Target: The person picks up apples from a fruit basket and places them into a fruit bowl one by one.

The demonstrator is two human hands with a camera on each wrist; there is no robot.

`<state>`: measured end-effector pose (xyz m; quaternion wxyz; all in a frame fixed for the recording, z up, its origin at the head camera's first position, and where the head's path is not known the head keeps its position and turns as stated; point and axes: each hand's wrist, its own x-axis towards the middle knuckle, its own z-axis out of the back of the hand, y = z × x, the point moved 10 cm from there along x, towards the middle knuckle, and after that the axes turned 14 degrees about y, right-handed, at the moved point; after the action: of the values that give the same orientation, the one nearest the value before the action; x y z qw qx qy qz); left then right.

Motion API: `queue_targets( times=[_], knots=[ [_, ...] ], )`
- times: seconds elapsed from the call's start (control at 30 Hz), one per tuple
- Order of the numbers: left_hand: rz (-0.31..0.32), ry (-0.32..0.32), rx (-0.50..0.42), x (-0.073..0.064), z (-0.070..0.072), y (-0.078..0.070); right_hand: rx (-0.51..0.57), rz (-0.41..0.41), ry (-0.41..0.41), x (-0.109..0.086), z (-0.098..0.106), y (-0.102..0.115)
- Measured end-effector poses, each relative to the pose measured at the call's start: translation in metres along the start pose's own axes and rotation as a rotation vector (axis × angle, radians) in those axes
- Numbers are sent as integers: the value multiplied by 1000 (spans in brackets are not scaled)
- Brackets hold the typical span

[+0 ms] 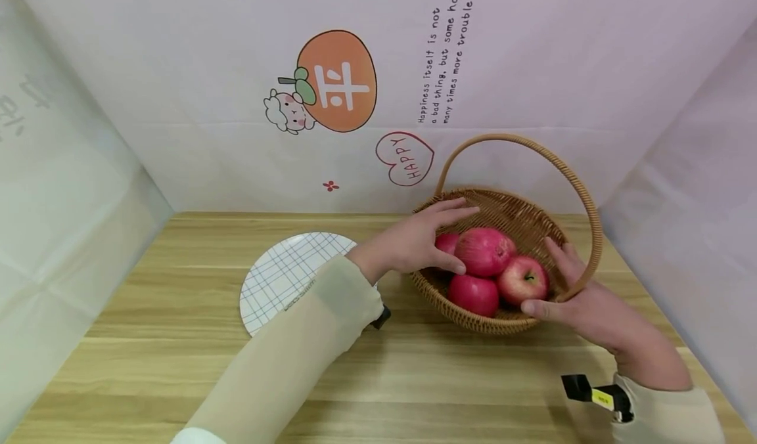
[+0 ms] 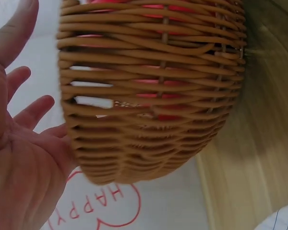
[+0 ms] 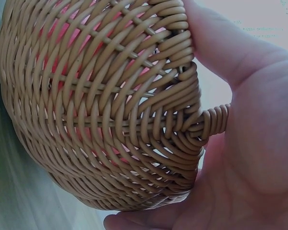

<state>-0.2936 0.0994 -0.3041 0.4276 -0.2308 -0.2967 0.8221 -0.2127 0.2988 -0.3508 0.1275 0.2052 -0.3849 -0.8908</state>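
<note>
A brown wicker basket (image 1: pixel 491 326) with an arched handle (image 1: pixel 568 175) stands on the table and holds several red apples (image 1: pixel 485 250). My left hand (image 1: pixel 416 240) reaches over the basket's left rim, its fingers spread and thumb near the apples; in the left wrist view, the hand (image 2: pixel 26 158) lies beside the woven wall. At the right rim, by the handle's base, is my right hand (image 1: pixel 585 306), its thumb over the front rim and its fingers farther back. In the right wrist view its palm (image 3: pixel 264 129) is against the handle's base. Some fingertips are hidden.
A round white plate (image 1: pixel 290 266) with blue grid lines lies left of the basket, partly behind the left sleeve (image 1: pixel 307 345). A printed cloth (image 1: pixel 236 155) rises behind the wooden table (image 1: pixel 378 378), with pale cloth walls on both sides.
</note>
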Motion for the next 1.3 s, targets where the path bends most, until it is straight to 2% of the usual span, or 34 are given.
queue_targets(
  times=[0.23, 0.4, 0.5, 0.6, 0.87, 1.13, 1.3],
  knots=[
    [-20, 32, -108, 13, -6, 0, 21, 11, -3, -1, -2, 0],
    [-18, 40, -151, 21, -8, -2, -16, 0, -12, -1, -1, 0],
    [-23, 58, -214, 25, -11, -2, -37, -3, -11, 0, 0, 0],
    [-23, 79, -229, 31, -15, -1, -52, -8, -13, 1, 1, 0],
    [4, 103, -25, 42, -22, -4, -41, 0, -16, 0, 2, 2],
    [7, 141, 43, 51, -34, -6, -52, -1, -23, 1, 2, 3],
    [0, 138, 71, 55, -36, -7, -46, 7, -28, 1, 3, 4]
  ],
)
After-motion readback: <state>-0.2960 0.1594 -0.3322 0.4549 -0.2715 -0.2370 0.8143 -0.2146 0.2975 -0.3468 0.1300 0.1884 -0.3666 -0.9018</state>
